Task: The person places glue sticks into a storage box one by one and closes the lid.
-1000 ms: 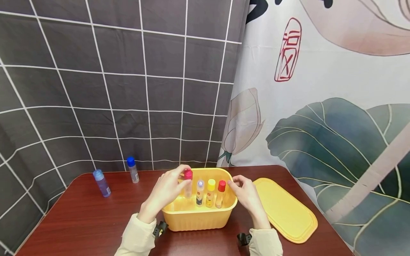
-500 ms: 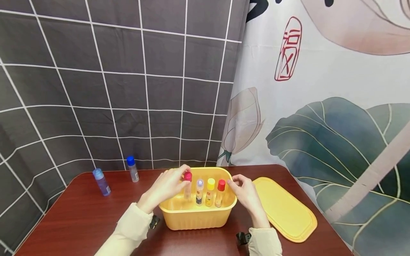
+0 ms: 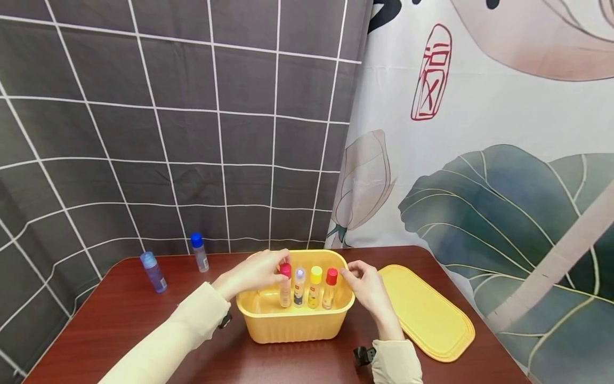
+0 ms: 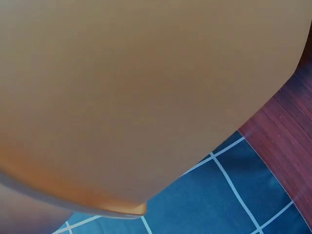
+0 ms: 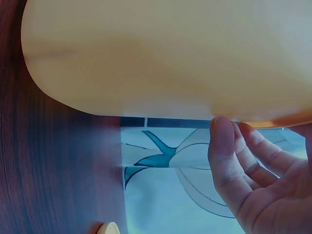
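The left hand (image 3: 259,273) reaches over the left part of a yellow, rounded rectangular plastic tub (image 3: 297,328), thumb and fingers clamped about the cap of a clear cylindrical bottle with a pinkish-red cap (image 3: 285,294). This bottle is upright inside the tub, at the left end of a row; whether its base touches the tub's floor cannot be told. Just beside it, from left to right, stand a clear bottle with a lavender cap and dark label (image 3: 299,290), a clear bottle with a yellow cap (image 3: 314,293) and a clear bottle with a red cap (image 3: 329,294).

The right hand (image 3: 366,282) is at the tub's right end, pinching the rim between thumb and curled fingers.

The tub rests on a glossy reddish-brown wooden tabletop (image 3: 115,330). Right of it lies a flat yellow plastic lid with rounded corners (image 3: 427,314). Well apart on the left are a violet-blue bottle with a light-blue cap (image 3: 154,274) and a clear bottle with a dark-blue cap (image 3: 200,257). Behind hang a dark grey cloth with a white grid (image 3: 187,133) and a white cloth painted with lotus leaves and flowers (image 3: 479,128). Both sleeves (image 3: 168,336) are cream.
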The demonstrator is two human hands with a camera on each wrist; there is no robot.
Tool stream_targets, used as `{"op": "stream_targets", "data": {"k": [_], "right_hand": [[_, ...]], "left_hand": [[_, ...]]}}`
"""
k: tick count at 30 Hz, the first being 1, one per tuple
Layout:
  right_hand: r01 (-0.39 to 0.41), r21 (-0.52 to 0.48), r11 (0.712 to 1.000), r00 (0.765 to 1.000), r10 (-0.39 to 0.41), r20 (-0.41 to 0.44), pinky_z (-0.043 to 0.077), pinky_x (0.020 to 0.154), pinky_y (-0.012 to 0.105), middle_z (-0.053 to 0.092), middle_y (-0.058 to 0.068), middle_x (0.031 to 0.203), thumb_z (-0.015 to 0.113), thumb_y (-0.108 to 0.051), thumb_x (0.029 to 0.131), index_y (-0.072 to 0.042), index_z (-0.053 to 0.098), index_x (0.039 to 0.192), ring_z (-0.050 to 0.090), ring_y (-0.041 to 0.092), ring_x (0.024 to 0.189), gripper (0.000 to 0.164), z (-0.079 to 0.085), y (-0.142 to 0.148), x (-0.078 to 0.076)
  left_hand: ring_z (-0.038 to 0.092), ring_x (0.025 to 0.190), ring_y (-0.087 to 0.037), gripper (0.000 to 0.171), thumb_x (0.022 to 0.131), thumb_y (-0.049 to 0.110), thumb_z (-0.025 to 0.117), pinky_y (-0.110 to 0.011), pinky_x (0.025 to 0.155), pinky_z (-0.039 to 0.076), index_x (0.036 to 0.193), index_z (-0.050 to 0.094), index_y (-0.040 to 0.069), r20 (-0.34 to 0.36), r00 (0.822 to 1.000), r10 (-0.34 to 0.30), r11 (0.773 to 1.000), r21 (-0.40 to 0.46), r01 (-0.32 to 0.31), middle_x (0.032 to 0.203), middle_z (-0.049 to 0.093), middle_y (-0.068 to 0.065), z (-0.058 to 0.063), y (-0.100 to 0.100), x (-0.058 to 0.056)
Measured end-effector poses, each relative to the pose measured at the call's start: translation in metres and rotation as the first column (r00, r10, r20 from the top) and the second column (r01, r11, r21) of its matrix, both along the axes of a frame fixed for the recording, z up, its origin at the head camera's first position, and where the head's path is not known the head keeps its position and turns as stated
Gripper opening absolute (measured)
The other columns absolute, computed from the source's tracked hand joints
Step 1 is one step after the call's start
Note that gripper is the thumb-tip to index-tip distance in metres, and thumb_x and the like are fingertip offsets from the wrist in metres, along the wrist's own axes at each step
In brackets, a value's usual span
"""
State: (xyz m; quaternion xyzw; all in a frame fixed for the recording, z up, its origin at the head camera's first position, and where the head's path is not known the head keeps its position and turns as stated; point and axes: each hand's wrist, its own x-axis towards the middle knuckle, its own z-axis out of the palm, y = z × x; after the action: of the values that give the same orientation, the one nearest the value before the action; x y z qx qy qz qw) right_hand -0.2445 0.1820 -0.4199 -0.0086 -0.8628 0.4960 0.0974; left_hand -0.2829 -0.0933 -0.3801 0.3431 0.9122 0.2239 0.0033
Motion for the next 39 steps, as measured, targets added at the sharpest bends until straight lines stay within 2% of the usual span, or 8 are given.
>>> {"op": "stream_targets", "data": {"k": [4,10,19,27,33,39], "right_hand": [[0.007,0.002,1.0,1.0,-0.007,0.007,0.05,0.063,0.028,0.06,0.007,0.08,0.07,-0.019,0.091,-0.002,0.068,0.102,0.055,0.02,0.071,0.021,0.0,0.0,0.0],[0.002,0.011,1.0,1.0,-0.002,0.002,0.05,0.063,0.028,0.059,0.006,0.078,0.069,-0.02,0.092,-0.001,0.068,0.102,0.054,0.02,0.071,0.021,0.001,0.0,0.0],[0.005,0.012,1.0,1.0,-0.005,0.006,0.05,0.062,0.028,0.058,0.006,0.077,0.069,-0.02,0.092,-0.002,0.068,0.101,0.054,0.02,0.071,0.021,0.001,-0.001,0.001],[0.001,0.006,1.0,1.0,-0.001,0.0,0.049,0.061,0.029,0.058,0.006,0.077,0.069,-0.019,0.092,-0.001,0.067,0.101,0.054,0.019,0.07,0.021,0.0,-0.002,0.002],[0.001,0.004,1.0,1.0,-0.001,-0.006,0.049,0.062,0.028,0.058,0.006,0.076,0.069,-0.019,0.092,-0.001,0.068,0.101,0.054,0.02,0.07,0.02,0.0,-0.002,0.0],[0.002,0.008,1.0,1.0,-0.002,0.0,0.05,0.063,0.029,0.06,0.006,0.078,0.069,-0.018,0.092,-0.001,0.067,0.101,0.055,0.02,0.071,0.02,0.0,-0.002,0.0]], "left_hand": [[0.055,0.064,-0.008,0.025,0.084,0.016,0.076,-0.025,0.059,0.049,0.1,0.057,0.019,-0.022,0.999,-0.025,1.0,-0.018,0.024,0.072,0.055,0.012,0.0,0.003,-0.002],[0.056,0.069,-0.008,0.028,0.084,0.016,0.078,-0.024,0.064,0.05,0.101,0.057,0.019,0.022,1.0,-0.014,0.999,-0.031,0.014,0.075,0.056,0.012,-0.002,0.004,-0.005],[0.054,0.071,-0.009,0.028,0.083,0.014,0.079,-0.024,0.067,0.049,0.099,0.057,0.018,-0.006,0.999,-0.05,0.998,-0.04,0.05,0.076,0.054,0.011,-0.007,0.004,-0.006],[0.054,0.072,-0.009,0.027,0.083,0.015,0.079,-0.025,0.067,0.049,0.1,0.057,0.018,-0.018,0.999,-0.048,0.998,-0.045,0.048,0.076,0.054,0.012,-0.011,0.003,-0.006],[0.056,0.076,-0.008,0.028,0.083,0.015,0.078,-0.026,0.071,0.051,0.104,0.059,0.018,0.012,0.999,-0.039,0.998,-0.046,0.04,0.081,0.057,0.012,-0.011,0.004,-0.008],[0.059,0.084,-0.01,0.037,0.083,0.018,0.079,-0.031,0.081,0.053,0.115,0.061,0.012,0.033,0.998,-0.049,0.998,-0.048,0.051,0.092,0.062,0.008,-0.01,0.004,-0.008]]}}
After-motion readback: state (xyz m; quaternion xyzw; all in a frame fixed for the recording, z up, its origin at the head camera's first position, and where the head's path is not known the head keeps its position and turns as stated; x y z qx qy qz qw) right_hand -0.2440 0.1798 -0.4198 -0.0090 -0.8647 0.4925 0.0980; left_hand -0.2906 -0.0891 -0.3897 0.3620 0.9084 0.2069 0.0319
